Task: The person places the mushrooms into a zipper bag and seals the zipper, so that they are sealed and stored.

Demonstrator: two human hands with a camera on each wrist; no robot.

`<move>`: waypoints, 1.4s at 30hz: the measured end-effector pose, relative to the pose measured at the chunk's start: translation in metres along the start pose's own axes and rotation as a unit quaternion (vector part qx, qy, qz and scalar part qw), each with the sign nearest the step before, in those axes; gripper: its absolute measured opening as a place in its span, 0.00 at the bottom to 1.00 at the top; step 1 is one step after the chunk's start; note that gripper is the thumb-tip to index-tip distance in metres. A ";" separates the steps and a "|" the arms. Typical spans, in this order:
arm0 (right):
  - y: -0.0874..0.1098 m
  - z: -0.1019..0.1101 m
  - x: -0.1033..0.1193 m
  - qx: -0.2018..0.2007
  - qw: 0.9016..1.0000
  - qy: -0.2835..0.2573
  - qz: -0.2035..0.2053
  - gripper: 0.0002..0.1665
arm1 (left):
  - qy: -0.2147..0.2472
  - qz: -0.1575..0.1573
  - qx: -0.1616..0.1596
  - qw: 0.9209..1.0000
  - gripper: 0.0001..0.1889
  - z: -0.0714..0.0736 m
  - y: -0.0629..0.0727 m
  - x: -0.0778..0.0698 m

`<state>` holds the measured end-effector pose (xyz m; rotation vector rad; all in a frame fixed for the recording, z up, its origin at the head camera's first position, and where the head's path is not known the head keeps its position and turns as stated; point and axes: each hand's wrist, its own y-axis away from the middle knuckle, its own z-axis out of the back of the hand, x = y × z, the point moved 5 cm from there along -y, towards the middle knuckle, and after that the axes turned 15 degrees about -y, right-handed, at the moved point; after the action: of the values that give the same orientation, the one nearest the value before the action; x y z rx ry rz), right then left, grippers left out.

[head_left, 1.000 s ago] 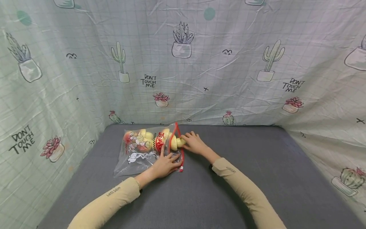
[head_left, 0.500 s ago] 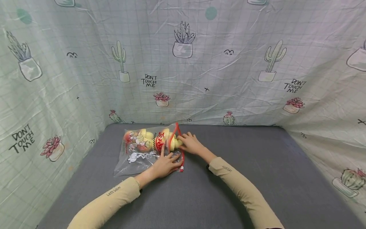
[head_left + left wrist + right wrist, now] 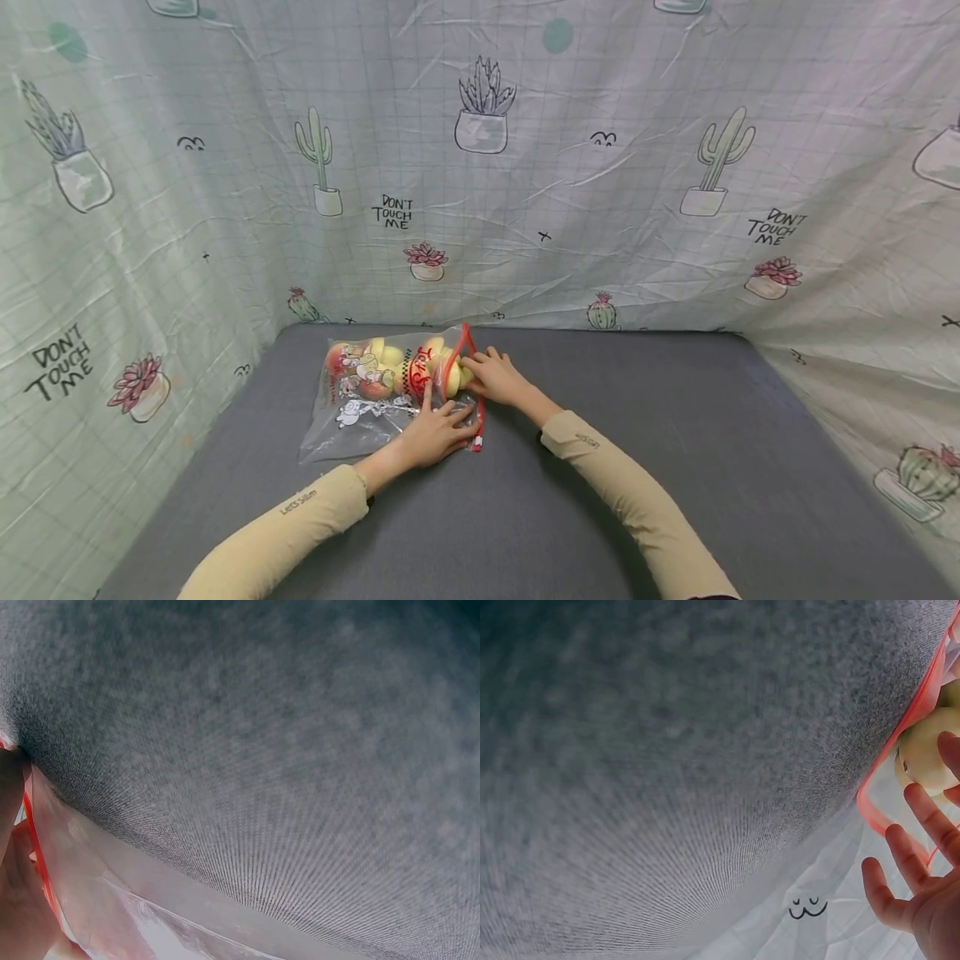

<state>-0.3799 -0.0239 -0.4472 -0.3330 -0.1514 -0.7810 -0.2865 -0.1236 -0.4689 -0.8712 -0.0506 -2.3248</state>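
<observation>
A clear zip bag [image 3: 360, 429] with red and white print lies on its side, its red-edged mouth facing right. Inside it are several red-and-yellow and pale yellow fruits [image 3: 386, 354]. My left hand [image 3: 435, 435] rests on the bag near the mouth with fingers spread; the left wrist view catches part of that hand [image 3: 26, 900] beside the red edge. At the mouth, my right hand [image 3: 498, 377] touches a pale yellow round fruit [image 3: 930, 754] with its fingertips. In the right wrist view its fingers [image 3: 906, 859] are spread and fairly straight; the thumb is mostly hidden.
The bag lies toward the back of a dark grey table [image 3: 637, 467]. A pale curtain [image 3: 540, 192] printed with cacti hangs behind the table and along both sides. A red zip slider [image 3: 477, 444] sits at the near end of the bag's mouth.
My right hand has moved left, and the pale yellow fruit at its fingertips has gone farther into the bag's mouth. My left hand has stayed in place on the bag.
</observation>
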 end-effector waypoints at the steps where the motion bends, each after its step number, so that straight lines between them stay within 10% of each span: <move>1: 0.000 0.000 0.001 0.000 1.000 0.004 0.002 0.20 | -0.001 0.001 0.001 1.000 0.21 0.000 0.000 0.000; 21: 0.035 0.015 0.011 -0.008 0.995 0.030 0.091 0.19 | -0.007 0.010 -0.017 1.000 0.21 0.000 0.001 0.001; 42: 0.026 0.004 0.006 0.029 0.997 0.024 0.071 0.22 | -0.020 0.000 -0.008 1.000 0.22 -0.001 0.001 0.000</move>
<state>-0.3575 -0.0090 -0.4481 -0.2665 -0.1042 -0.6424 -0.2867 -0.1241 -0.4701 -0.9265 -0.0486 -2.3105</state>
